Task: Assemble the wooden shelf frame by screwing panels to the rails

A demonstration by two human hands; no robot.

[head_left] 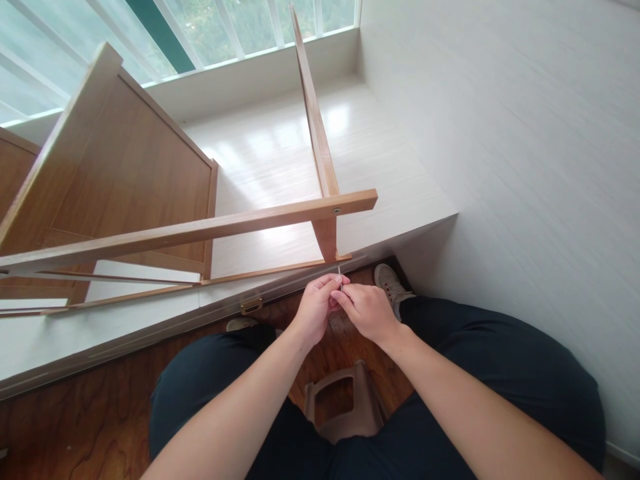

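My left hand (316, 308) and my right hand (369, 310) meet in front of the white ledge, fingers pinched together. Between their fingertips a thin metal piece (340, 272) points up; most of it is hidden, so its exact kind cannot be made out. Just beyond my fingers stands a wooden frame with an upright end board (325, 237). A long wooden rail (240, 221) crosses that board, and a round metal fastener (337, 211) sits in the rail near its right end. A lower wooden strip (270, 272) runs along the ledge's front edge.
Wooden panels (135, 160) stand at the left on the white ledge (400, 180), under a barred window (220, 30). A pale wall (525, 153) rises at the right. A brass-coloured handle (251, 306) is on the ledge's front. A beige plastic stool (350, 423) is between my legs.
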